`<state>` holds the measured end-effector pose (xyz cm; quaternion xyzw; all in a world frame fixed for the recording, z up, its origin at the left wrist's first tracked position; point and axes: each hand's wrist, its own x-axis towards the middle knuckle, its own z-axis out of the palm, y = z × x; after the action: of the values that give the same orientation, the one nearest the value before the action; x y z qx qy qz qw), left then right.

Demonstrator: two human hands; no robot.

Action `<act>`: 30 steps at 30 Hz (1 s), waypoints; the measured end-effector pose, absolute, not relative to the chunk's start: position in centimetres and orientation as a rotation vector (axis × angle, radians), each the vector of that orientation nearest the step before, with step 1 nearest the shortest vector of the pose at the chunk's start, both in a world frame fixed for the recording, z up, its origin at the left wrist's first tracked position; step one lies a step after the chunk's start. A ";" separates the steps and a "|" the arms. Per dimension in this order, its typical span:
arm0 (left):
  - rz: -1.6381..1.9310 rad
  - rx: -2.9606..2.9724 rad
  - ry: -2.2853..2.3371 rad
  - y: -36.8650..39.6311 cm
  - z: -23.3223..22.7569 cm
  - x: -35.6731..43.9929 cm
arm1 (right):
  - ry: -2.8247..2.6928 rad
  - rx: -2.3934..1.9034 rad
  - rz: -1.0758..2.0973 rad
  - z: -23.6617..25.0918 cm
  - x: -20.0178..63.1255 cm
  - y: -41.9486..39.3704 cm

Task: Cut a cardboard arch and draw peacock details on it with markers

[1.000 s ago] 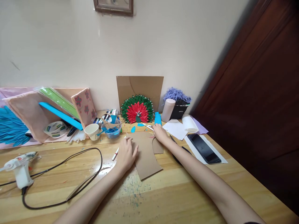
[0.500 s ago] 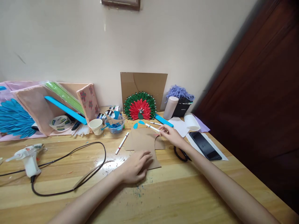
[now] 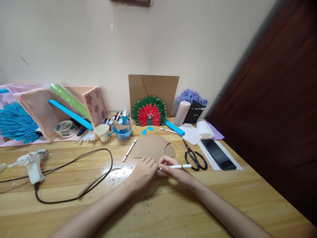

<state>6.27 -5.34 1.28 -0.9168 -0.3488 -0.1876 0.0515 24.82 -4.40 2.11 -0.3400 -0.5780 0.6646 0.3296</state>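
My right hand [image 3: 174,170] grips a white marker [image 3: 182,166] with a brownish-orange band, pinched close to its dark end. My left hand [image 3: 146,170] is closed beside it, its curled fingertips meeting that dark end; whether they grip the marker or something else is hidden. Both hands are together at the near edge of a brown cardboard piece [image 3: 151,148], which lies flat with a curved cut on its right and is partly covered by my left hand. Another white marker [image 3: 129,150] with a red band lies left of the cardboard. Black-handled scissors [image 3: 193,157] lie just beyond my right hand.
A glue gun [image 3: 33,165] with a looping black cord is on the left. Behind the cardboard stand a red and green peacock craft [image 3: 150,112], a paper cup [image 3: 102,132] and a plastic bowl [image 3: 123,134]. A phone [image 3: 218,154] lies at the right.
My right hand has brought the marker from behind the cardboard toward me, up to my left hand, uncovering the scissors. My left hand has curled its fingers closed near the marker's end.
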 end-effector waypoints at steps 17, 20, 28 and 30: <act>-0.573 -2.925 -1.320 -5.7 1.2 6.2 | -1.395 -0.833 1.828 0.5 26.1 -3.8; -0.682 -2.896 -1.519 -5.4 1.0 5.9 | -1.450 -0.936 1.621 0.8 27.1 -2.7; -0.953 -2.769 -1.692 -4.3 0.5 5.1 | -2.231 -1.651 0.297 3.2 30.6 5.7; -0.948 -2.787 -1.668 -4.3 0.4 5.1 | -2.274 -1.676 0.275 3.3 30.5 7.9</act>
<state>5.15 -4.33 0.35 -0.8177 -0.4894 -0.2781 -0.1207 30.46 7.95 3.33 -0.5837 -0.7919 0.0958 0.1513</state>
